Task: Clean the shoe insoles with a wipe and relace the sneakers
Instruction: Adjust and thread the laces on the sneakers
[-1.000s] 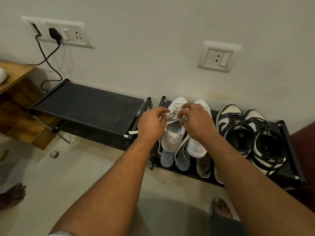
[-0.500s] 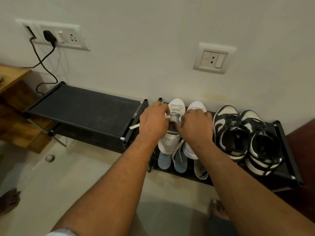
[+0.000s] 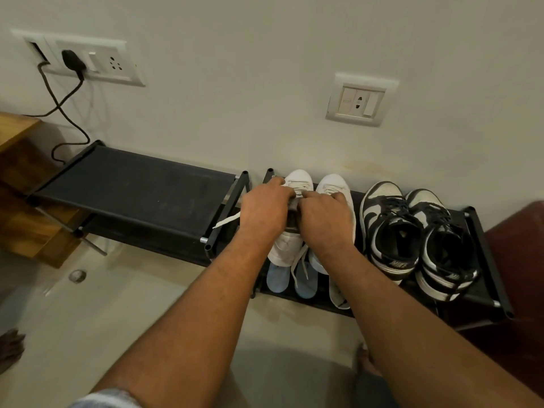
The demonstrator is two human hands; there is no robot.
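Left grip and right grip pinch the lace of the white sneaker
It sits at the left end of the shoe rack; knuckles hide the eyelets, one lace end pokes out leftward, blue insoles lie half-hidden on the shelf below

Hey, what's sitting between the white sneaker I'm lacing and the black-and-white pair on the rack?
The other white sneaker, partly covered by the right hand; the head view shows it.
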